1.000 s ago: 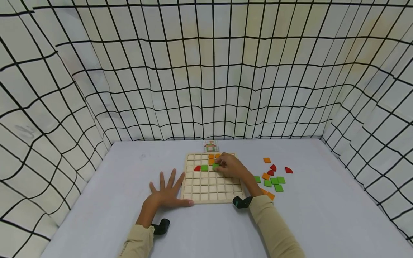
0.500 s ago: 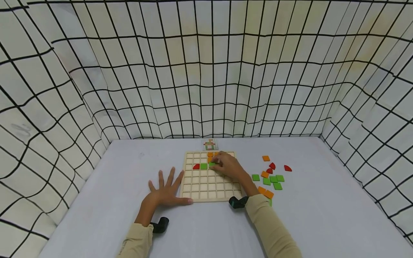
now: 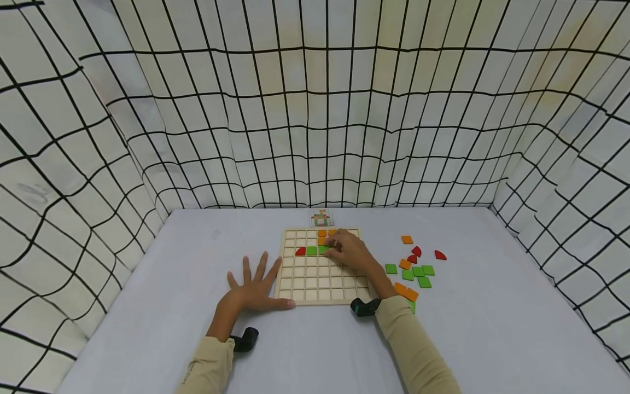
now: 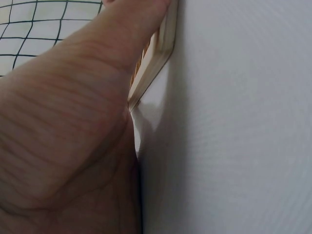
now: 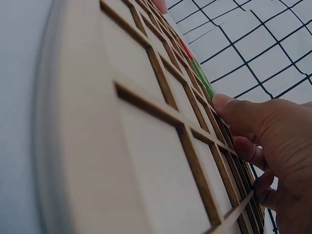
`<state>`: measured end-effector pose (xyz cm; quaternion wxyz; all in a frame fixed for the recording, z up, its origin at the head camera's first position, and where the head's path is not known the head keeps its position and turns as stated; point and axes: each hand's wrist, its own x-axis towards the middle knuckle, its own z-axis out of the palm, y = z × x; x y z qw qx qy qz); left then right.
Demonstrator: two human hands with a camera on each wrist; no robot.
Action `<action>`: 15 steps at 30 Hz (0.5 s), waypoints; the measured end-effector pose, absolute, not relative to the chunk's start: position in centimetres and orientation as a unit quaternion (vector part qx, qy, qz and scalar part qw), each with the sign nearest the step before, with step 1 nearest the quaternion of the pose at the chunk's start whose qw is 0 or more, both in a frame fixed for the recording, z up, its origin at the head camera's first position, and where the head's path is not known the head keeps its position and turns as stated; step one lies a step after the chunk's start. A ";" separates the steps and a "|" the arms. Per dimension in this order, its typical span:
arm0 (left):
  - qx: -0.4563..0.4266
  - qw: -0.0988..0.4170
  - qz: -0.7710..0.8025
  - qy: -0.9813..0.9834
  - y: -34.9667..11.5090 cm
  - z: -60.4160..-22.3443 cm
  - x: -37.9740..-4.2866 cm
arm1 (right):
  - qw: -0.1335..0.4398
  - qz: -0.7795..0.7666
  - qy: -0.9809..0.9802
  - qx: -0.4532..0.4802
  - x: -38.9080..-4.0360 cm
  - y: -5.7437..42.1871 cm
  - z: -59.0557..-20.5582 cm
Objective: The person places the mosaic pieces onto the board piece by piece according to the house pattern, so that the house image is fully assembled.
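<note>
A wooden grid board (image 3: 310, 295) lies flat on the white table. My left hand (image 3: 252, 293) rests with fingers spread at the board's left side, its thumb (image 4: 122, 34) at the near left corner. Over the board's upper middle, my right hand (image 3: 350, 253) has its fingers bent and its thumb tip at a green square tile (image 3: 322, 249) in a cell. That tile is partly hidden by the fingers. Left of it sit another green square tile (image 3: 311, 250) and a red quarter-circle tile (image 3: 300, 251). Above are an orange square tile (image 3: 321, 241) and orange round tiles (image 3: 322, 233).
Loose tiles lie right of the board: several green squares (image 3: 425, 282), orange squares (image 3: 410, 294) and red quarter-circles (image 3: 440, 255). A pattern card (image 3: 322, 218) lies behind the board. White walls with black grid lines (image 3: 315, 109) enclose the table.
My right hand has shifted the green tile slightly left, so it now lies beside the other green tile. My left hand stays in place.
</note>
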<state>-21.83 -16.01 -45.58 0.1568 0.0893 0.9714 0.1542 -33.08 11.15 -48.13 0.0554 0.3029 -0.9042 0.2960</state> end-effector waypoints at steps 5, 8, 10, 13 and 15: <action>0.089 0.157 0.153 0.972 -16.0 -45.7 -21.9 | 0.053 0.296 -0.908 0.292 -32.9 11.0 -48.1; 0.089 0.158 0.153 0.971 -16.1 -45.7 -22.0 | 0.049 0.298 -0.909 0.286 -32.9 11.0 -48.0; 0.088 0.159 0.155 0.971 -16.1 -45.8 -22.0 | 0.047 0.299 -0.910 0.284 -32.8 11.0 -48.1; 0.088 0.158 0.153 0.972 -16.1 -45.9 -22.0 | 0.042 0.303 -0.909 0.282 -32.9 11.0 -48.2; 0.089 0.157 0.151 0.972 -16.1 -45.9 -22.1 | 0.041 0.306 -0.908 0.282 -33.0 11.0 -48.3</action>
